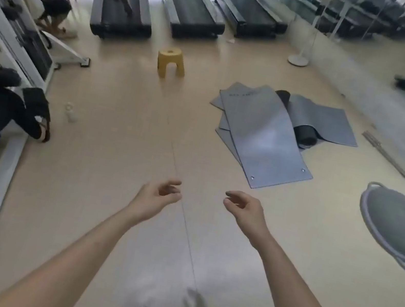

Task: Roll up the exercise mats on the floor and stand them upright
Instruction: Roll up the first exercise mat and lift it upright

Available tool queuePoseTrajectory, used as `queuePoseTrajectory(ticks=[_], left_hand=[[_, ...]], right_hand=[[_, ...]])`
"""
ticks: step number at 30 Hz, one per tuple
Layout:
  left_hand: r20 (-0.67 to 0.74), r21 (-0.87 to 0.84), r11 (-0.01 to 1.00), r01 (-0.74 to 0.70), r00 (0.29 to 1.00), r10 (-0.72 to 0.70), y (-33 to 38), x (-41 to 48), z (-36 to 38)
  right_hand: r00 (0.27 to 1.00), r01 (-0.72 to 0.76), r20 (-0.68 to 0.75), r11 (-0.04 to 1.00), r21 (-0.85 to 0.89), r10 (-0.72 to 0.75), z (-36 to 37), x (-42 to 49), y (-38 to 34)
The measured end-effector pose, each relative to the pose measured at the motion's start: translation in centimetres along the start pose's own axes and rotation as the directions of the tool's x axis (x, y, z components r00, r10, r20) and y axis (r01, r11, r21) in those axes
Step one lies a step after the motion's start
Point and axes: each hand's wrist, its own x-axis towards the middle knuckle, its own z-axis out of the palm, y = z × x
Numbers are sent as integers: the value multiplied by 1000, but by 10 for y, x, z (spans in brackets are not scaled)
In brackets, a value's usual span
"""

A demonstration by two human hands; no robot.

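The grey mats (261, 136) are in a messy overlapped pile on the floor (112, 164), roughly mid-room on the mirror wall (376, 48) side, well ahead of me and to the right. Looks like 3 or 4, can't count for sure bc they're stacked. The top mat (265, 142) lies longways toward me and humps up over a dark roll (304, 136) underneath. Could be a foam roller or an already rolled mat, can't tell. Another one is spread flat behind it, nearer the wall.

Handling-wise, imo: thin foam, so light and floppy (it's literally draping over that roll), prob springy enough to unroll if you let go. Surface has a sheen so maybe slick-ish, not fragile tho. The near short edge of the top mat has two metal eyelets (252, 177) at its corners. I'd grab that edge w/ both hands, one by each corner, drag it off the hump so it lies flat, then roll tight.

Left hand (159, 194) and right hand (243, 209) are both empty, out over bare floor, fingers loosely curled, well short of the pile.

Around: a grey balance dome (396, 228) right of the pile's near end, a yellow stool (171, 64) further up mid-floor, treadmills (191, 10) along the far edge.
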Motion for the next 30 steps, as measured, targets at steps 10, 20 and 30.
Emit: queuePoseTrajectory(ticks=[10,20,30], left_hand=[[17,-55,950,306,952,-306,-73,47,37],[85,-68,906,419,907,-413,-79,232,-13],[154,82,920,384,907,-392,-25,458,-90]], right_hand=[[932,-306,148,936,-172,332,9,60,72],[812,-377,233,785,-492,536,47,252,44],[868,-348,218,858,-378,447,63,460,-43]])
